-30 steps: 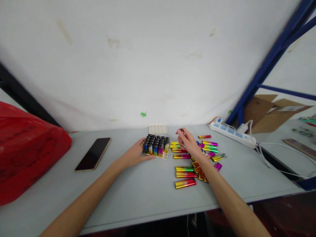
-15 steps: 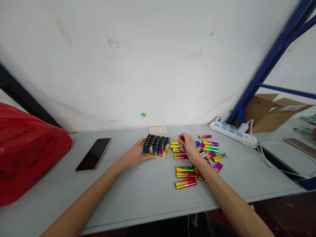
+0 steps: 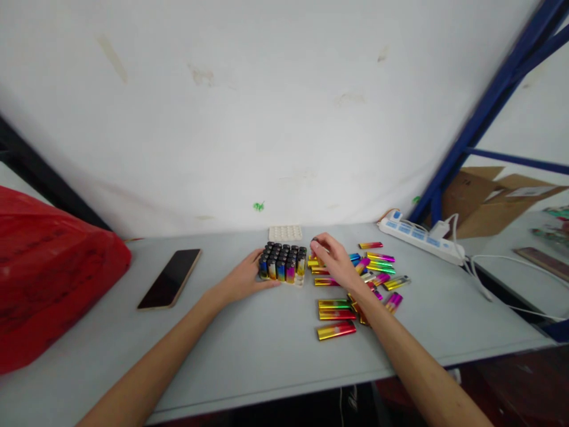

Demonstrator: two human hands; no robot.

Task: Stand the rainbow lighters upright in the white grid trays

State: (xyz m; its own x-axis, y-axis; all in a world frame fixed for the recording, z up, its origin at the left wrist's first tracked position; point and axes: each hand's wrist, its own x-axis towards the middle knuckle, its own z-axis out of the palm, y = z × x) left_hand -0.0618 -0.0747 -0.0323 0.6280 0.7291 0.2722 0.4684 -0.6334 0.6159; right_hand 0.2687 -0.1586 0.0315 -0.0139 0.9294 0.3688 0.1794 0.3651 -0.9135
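Many upright lighters with black tops and shiny coloured bodies stand in rows in a pale tray. My left hand is closed around the tray's left side, with fingers behind and thumb along the front. Just right of the tray, my right hand pinches a lighter upright; its dark top shows and the fingers hide most of its body. Under and around my right forearm lie loose metallic lighters in yellow, red, green, blue and purple, some partly hidden by the arm.
Against the wall sits a second white tray with moulded pockets. A phone lies at left beside a red plastic bag. At right are a white power strip with cables, a blue frame and a cardboard box.
My right hand has moved left toward the tray with the lighter, turning it more upright. My left hand stays at the tray.
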